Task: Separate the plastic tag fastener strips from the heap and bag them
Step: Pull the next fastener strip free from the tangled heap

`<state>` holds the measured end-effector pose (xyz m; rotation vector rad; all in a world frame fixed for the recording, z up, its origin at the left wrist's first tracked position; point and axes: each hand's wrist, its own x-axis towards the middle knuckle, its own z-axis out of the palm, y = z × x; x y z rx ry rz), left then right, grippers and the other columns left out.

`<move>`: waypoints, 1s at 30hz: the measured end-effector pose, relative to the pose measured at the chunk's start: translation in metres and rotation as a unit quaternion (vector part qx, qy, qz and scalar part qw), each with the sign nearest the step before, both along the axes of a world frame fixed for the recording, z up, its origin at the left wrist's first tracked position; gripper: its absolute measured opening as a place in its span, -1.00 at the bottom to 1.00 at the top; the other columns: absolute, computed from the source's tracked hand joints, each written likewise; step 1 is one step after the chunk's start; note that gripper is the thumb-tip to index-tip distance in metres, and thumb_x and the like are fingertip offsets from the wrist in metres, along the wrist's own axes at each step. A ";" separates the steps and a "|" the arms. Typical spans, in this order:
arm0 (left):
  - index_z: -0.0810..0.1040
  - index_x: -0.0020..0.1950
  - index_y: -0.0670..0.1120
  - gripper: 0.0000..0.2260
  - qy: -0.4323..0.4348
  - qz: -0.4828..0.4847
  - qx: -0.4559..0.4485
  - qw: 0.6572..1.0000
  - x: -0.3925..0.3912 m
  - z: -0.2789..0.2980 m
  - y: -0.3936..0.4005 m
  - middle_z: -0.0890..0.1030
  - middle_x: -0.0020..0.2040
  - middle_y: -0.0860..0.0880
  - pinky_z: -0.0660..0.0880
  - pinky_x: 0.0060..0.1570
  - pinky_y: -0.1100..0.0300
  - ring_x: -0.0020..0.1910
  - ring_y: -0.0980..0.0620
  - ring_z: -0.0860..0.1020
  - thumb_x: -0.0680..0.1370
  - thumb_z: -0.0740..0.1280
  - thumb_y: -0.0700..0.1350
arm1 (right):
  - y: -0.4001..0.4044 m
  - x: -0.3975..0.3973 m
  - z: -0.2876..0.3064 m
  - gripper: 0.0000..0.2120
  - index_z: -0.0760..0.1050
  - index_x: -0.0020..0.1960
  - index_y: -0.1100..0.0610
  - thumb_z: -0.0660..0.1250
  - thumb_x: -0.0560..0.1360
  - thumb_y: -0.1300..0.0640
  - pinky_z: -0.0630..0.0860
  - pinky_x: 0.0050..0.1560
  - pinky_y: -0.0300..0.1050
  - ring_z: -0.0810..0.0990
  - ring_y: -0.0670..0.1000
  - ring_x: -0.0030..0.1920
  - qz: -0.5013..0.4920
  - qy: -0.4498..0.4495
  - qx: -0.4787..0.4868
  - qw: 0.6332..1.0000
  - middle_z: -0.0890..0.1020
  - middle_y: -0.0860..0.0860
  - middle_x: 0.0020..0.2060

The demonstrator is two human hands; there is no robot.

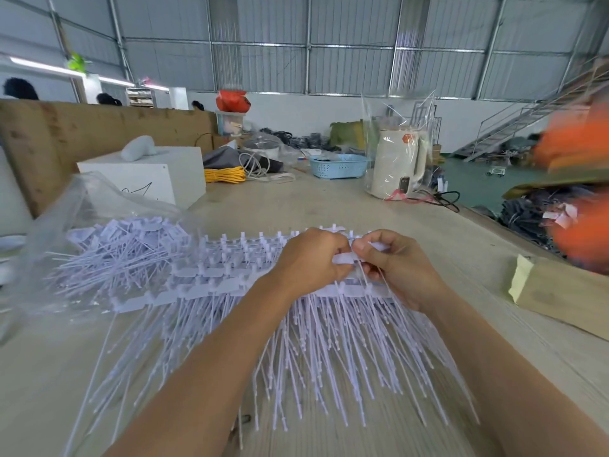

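From the head view: white plastic tag fastener strips (230, 291), flat rectangular heads joined in rows with long thin tails fanned toward the body, heaped on a pale wooden table (329, 202) directly under both hands. Left hand (309, 262) and right hand (398, 268) side by side, fingers curled, pinching one white strip head (344, 258) between them above the heap. Left of the left hand, a clear plastic bag (85, 209) lying open with loose separated fasteners inside. Right of the right hand, bare tabletop up to a wooden block (560, 295) near the table edge. Beyond the hands, open table before a cream kettle in clear wrap (395, 163).
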<state>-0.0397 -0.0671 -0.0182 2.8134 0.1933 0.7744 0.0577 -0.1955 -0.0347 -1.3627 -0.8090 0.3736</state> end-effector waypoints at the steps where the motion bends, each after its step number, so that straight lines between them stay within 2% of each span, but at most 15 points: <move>1: 0.61 -0.05 -0.10 -0.82 -0.010 -0.004 0.007 1.000 0.000 -0.001 0.000 0.60 -0.17 -0.09 0.33 -0.31 0.17 -0.16 -0.10 0.55 0.48 0.38 0.00 | 0.000 0.000 0.000 -0.75 0.52 -0.18 0.20 0.48 0.28 0.07 0.40 -0.48 -0.27 0.42 -0.06 -0.51 -0.004 -0.006 -0.009 1.000 0.51 0.08 -0.49; 3: 0.64 -0.06 -0.13 -0.77 -0.017 -0.023 0.012 1.000 0.000 -0.002 0.000 0.61 -0.19 -0.11 0.35 -0.32 0.15 -0.20 -0.09 0.55 0.51 0.35 0.02 | -0.001 0.000 0.000 -0.79 0.52 -0.18 0.20 0.50 0.33 0.13 0.40 -0.48 -0.28 0.41 -0.09 -0.53 -0.010 -0.020 -0.022 1.000 0.50 0.07 -0.50; 6: 0.67 -0.03 -0.16 -0.76 0.005 -0.057 -0.014 0.998 -0.001 -0.003 0.000 0.61 -0.22 -0.17 0.45 -0.21 0.08 -0.22 -0.12 0.55 0.53 0.34 -0.01 | -0.001 0.001 -0.002 -0.87 0.51 -0.18 0.23 0.44 0.42 0.21 0.39 -0.47 -0.29 0.39 -0.11 -0.55 -0.009 -0.047 -0.028 0.998 0.48 0.03 -0.54; 10: 0.61 -0.20 -0.32 -0.75 0.034 -0.083 -0.073 0.993 0.000 -0.002 0.001 0.54 -0.31 -0.30 0.38 -0.28 0.07 -0.34 -0.17 0.50 0.53 0.36 -0.13 | -0.003 -0.002 -0.001 -0.85 0.47 -0.25 0.17 0.37 0.48 0.29 0.34 -0.47 -0.32 0.36 -0.14 -0.55 -0.009 -0.142 -0.037 0.989 0.46 -0.06 -0.56; 13: 0.56 -0.29 -0.37 -0.74 0.057 -0.103 -0.138 0.983 -0.003 0.000 0.003 0.50 -0.34 -0.37 0.32 -0.34 0.11 -0.40 -0.06 0.39 0.52 0.36 -0.21 | -0.005 -0.004 0.001 -0.84 0.46 -0.24 0.21 0.33 0.49 0.36 0.34 -0.44 -0.35 0.36 -0.16 -0.53 0.005 -0.189 -0.022 0.982 0.44 -0.05 -0.51; 16: 0.55 -0.35 -0.30 -0.73 0.076 -0.127 -0.197 0.969 -0.008 0.005 0.004 0.37 -0.43 -0.26 0.23 -0.36 0.21 -0.43 0.04 0.31 0.52 0.35 -0.21 | -0.006 -0.005 0.002 -0.87 0.45 -0.20 0.25 0.31 0.50 0.38 0.32 -0.43 -0.36 0.32 -0.19 -0.52 0.033 -0.190 -0.020 0.981 0.42 -0.07 -0.47; 18: 0.57 -0.38 -0.21 -0.73 0.082 -0.143 -0.242 0.956 -0.012 0.007 0.005 0.40 -0.43 -0.19 0.25 -0.42 0.28 -0.51 0.13 0.30 0.53 0.34 -0.21 | -0.007 -0.006 0.002 -0.89 0.44 -0.20 0.26 0.31 0.49 0.37 0.31 -0.42 -0.37 0.32 -0.17 -0.50 0.059 -0.178 -0.018 0.982 0.43 -0.05 -0.44; 19: 0.57 -0.42 -0.17 -0.70 0.083 -0.152 -0.278 0.945 -0.013 0.007 0.007 0.47 -0.42 -0.19 0.28 -0.44 0.31 -0.54 0.16 0.33 0.53 0.33 -0.21 | -0.008 -0.007 0.003 -0.91 0.43 -0.20 0.25 0.31 0.47 0.34 0.30 -0.42 -0.37 0.32 -0.15 -0.48 0.073 -0.161 -0.005 0.984 0.45 -0.03 -0.43; 20: 0.57 -0.45 -0.14 -0.67 0.083 -0.167 -0.321 0.928 -0.014 0.005 0.008 0.56 -0.41 -0.14 0.31 -0.46 0.32 -0.54 0.15 0.36 0.54 0.32 -0.21 | -0.009 -0.007 0.006 -0.93 0.43 -0.20 0.24 0.31 0.44 0.29 0.29 -0.42 -0.36 0.33 -0.12 -0.47 0.083 -0.129 0.021 0.988 0.47 -0.02 -0.43; 22: 0.61 -0.40 -0.12 -0.70 0.057 -0.170 -0.377 0.909 -0.014 0.003 0.010 0.62 -0.42 0.03 0.32 -0.51 0.32 -0.49 0.08 0.41 0.54 0.34 -0.19 | -0.014 -0.003 0.014 -0.95 0.47 -0.23 0.19 0.28 0.40 0.23 0.23 -0.43 -0.32 0.30 -0.06 -0.45 0.079 -0.035 0.094 0.992 0.49 -0.01 -0.43; 24: 0.69 -0.15 -0.17 -0.89 0.002 -0.143 -0.388 0.910 -0.011 0.002 0.009 0.64 -0.39 0.10 0.33 -0.49 0.40 -0.53 0.19 0.41 0.50 0.39 -0.17 | -0.021 0.003 0.023 -0.88 0.47 -0.29 0.13 0.25 0.41 0.23 0.22 -0.47 -0.29 0.26 -0.08 -0.47 0.058 0.051 0.162 0.984 0.48 0.00 -0.42; 26: 0.67 -0.01 -0.18 -0.86 -0.044 -0.136 -0.387 0.911 -0.007 0.003 0.008 0.65 -0.20 0.19 0.35 -0.41 0.53 -0.48 0.34 0.49 0.47 0.42 -0.17 | -0.029 0.010 0.029 -0.91 0.44 -0.24 0.14 0.24 0.44 0.19 0.30 -0.52 -0.36 0.34 -0.12 -0.49 0.059 0.126 0.210 0.968 0.48 0.03 -0.37; 28: 0.67 -0.11 0.02 -0.94 -0.039 -0.142 -0.379 0.914 -0.006 0.003 0.008 0.64 -0.10 0.21 0.37 -0.34 0.54 -0.39 0.38 0.52 0.49 0.41 -0.12 | -0.032 0.014 0.031 -0.91 0.44 -0.17 0.17 0.23 0.48 0.17 0.48 -0.44 -0.36 0.50 -0.11 -0.43 0.080 0.191 0.246 0.947 0.53 0.07 -0.32; 29: 0.65 -0.17 0.14 -0.86 -0.021 -0.139 -0.370 0.918 -0.007 0.004 0.009 0.65 -0.08 0.19 0.38 -0.33 0.49 -0.39 0.34 0.51 0.51 0.37 -0.09 | -0.032 0.015 0.032 -0.92 0.43 -0.15 0.21 0.22 0.49 0.21 0.54 -0.38 -0.33 0.57 -0.09 -0.38 0.089 0.212 0.253 0.940 0.54 0.10 -0.30; 30: 0.66 -0.19 0.17 -0.81 -0.003 -0.135 -0.380 0.915 -0.009 0.007 0.008 0.65 -0.04 0.13 0.39 -0.31 0.43 -0.35 0.29 0.51 0.53 0.33 -0.10 | -0.030 0.016 0.032 -0.95 0.43 -0.14 0.25 0.22 0.47 0.27 0.57 -0.34 -0.31 0.61 -0.07 -0.36 0.093 0.223 0.242 0.940 0.55 0.13 -0.29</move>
